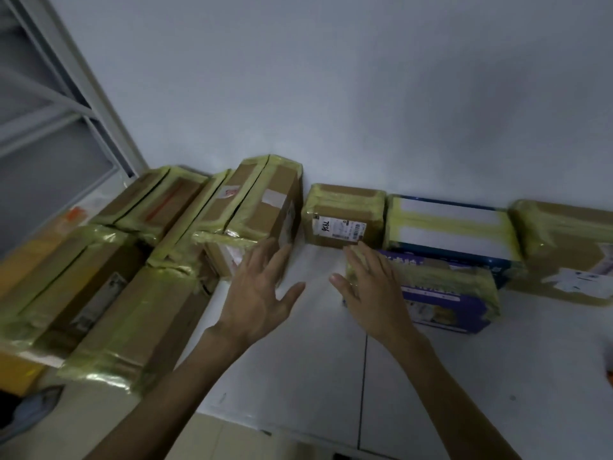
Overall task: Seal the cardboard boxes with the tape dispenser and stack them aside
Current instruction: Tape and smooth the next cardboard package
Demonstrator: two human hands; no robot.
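Left hand (262,287): released, fingers straight and spread, grasping nothing. Fingertips at the near lower corner of a tall brown box (265,207); contact impossible to judge.

Right hand (371,287): also released, palm down, fingers straight and laid over the left end of a purple box (444,293), thumb out over bare floor (331,360). White print on the purple face, too blurred to read.

Between the two hands, a strip of white tile running back to a small brown box (341,214) against the wall (331,78). On its front, a white label (341,229) with a barcode and sideways handwritten digits starting "79"; the rest unclear.

Right of that, touching the wall: a blue-and-white box (454,227), directly behind the purple one. Further right, a wide brown box (570,254), cut off by the frame edge, with a torn white sticker, unreadable.

Left of the tall box, a pile of taped boxes (99,287), packed edge to edge, some leaning on each other. Red marking on one top, a pale label on another, neither legible.

Yellowish tape (431,273) wrapped over seams and edges of every box in sight.

Grey shelf frame (66,94) at far left, behind the pile. Open floor toward the viewer, with one dark tile seam.
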